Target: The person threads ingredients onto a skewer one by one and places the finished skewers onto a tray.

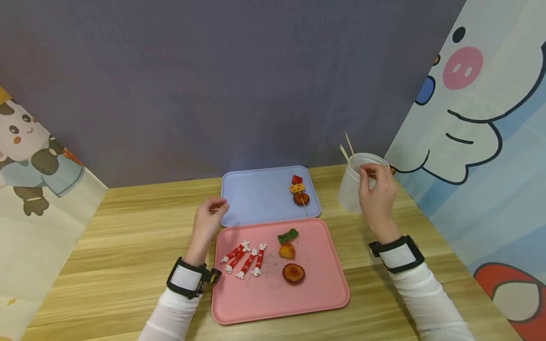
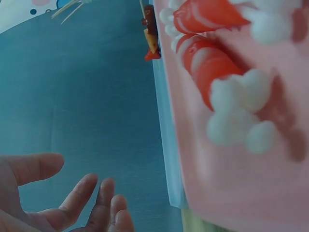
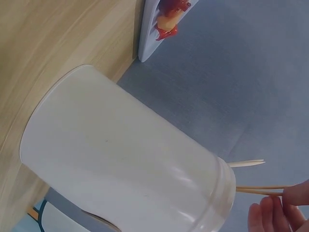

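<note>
At the mouth of a white cup (image 1: 350, 192), my right hand (image 1: 378, 194) pinches thin wooden skewers (image 3: 260, 189) between thumb and fingers; their lower ends are hidden in the cup. More skewers (image 3: 246, 163) stick out beside them. My left hand (image 1: 207, 220) hovers by the left edge of the blue tray (image 1: 256, 199), fingers loosely bent and holding nothing. On that tray's right side lies a skewer threaded with a red piece (image 1: 296, 179), a yellow dotted piece (image 1: 297, 188) and a brown round piece (image 1: 301, 199).
A pink tray (image 1: 315, 284) sits in front of the blue one. It bears several red pieces with white knobby ends (image 1: 247, 264), a green piece (image 1: 288, 236), an orange-yellow piece (image 1: 287, 251) and a brown round piece (image 1: 293, 273). A grey panel (image 1: 239, 94) rises behind the table.
</note>
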Demonstrator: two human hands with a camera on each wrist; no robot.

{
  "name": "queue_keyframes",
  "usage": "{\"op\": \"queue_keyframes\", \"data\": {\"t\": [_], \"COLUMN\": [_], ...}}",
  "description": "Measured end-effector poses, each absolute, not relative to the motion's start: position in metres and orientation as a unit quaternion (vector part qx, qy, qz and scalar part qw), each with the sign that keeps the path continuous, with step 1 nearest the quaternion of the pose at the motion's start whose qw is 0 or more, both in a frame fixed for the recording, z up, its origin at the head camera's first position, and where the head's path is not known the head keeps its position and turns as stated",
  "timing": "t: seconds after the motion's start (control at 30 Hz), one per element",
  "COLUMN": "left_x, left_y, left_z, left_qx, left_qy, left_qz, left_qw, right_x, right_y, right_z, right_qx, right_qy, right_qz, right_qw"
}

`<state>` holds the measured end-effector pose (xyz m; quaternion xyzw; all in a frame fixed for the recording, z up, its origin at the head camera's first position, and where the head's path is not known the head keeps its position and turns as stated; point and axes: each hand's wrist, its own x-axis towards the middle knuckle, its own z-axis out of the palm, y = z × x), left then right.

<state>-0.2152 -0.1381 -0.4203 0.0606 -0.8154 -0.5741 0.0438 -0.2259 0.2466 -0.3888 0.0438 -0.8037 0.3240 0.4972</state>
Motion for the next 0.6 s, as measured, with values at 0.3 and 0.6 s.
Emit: {"op": "queue_keyframes", "data": {"t": [0.3,0.6], "left_x": [-0.216,-0.218], "left_y": [-0.137,-0.135], "left_z": [-0.423,-0.420], "left_qx": [0.062,0.053], "left_qy": [-0.817,-0.813], "left_qz": [-0.572,-0.579], "left_qw": [0.040,0.041], "right_x": [-0.226,-0.221], "right_y": [0.245,0.241], "right_z": [-0.383,-0.367], "right_qx": [0.046,0.047], "right_qy": [-0.802,-0.778], "right_qz": [0.322,0.325], "right_qw": [0.502,0.535]}}
